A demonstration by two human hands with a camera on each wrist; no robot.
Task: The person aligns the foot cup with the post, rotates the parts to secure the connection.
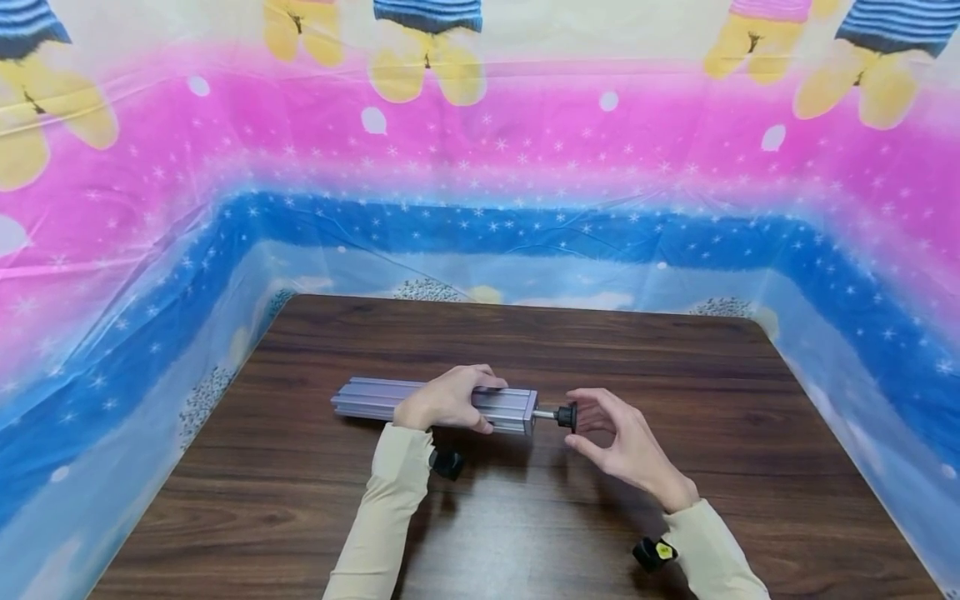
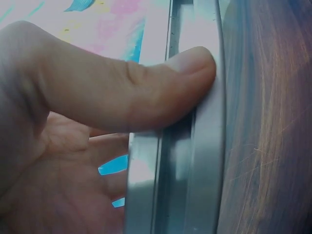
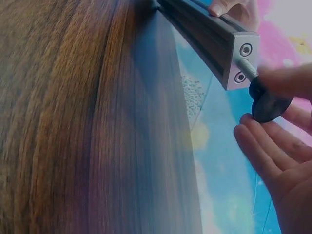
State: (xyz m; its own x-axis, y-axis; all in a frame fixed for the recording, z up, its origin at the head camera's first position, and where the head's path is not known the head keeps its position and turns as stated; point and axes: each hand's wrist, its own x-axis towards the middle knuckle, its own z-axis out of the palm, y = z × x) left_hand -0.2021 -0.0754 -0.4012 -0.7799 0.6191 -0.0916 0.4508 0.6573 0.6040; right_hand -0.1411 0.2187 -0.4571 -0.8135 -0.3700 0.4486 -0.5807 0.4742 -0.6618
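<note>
Silvery metal bar (image 1: 504, 408) over our brown worktop (image 1: 240, 500), our left hand (image 1: 448, 402) clamped across it, threaded rod (image 1: 546, 414) jutting from the bar's right end, black foot (image 1: 568, 417) beyond that end, our right hand (image 1: 628, 447) curled about the foot.

I count one bench (image 1: 300, 500). Between its left and right edges are one aluminium profile (image 1: 375, 396), one visible end plate (image 3: 235, 66), two screws (image 3: 245, 49) in that plate, one threaded rod (image 1: 545, 413) and one black foot (image 1: 567, 416). I use two sets of fingers: my left fingers (image 1: 489, 382) and my right fingers (image 1: 600, 395). Farther from the far edge, I wear two sleeves (image 1: 382, 517) and two black wrist units (image 1: 447, 465).
</note>
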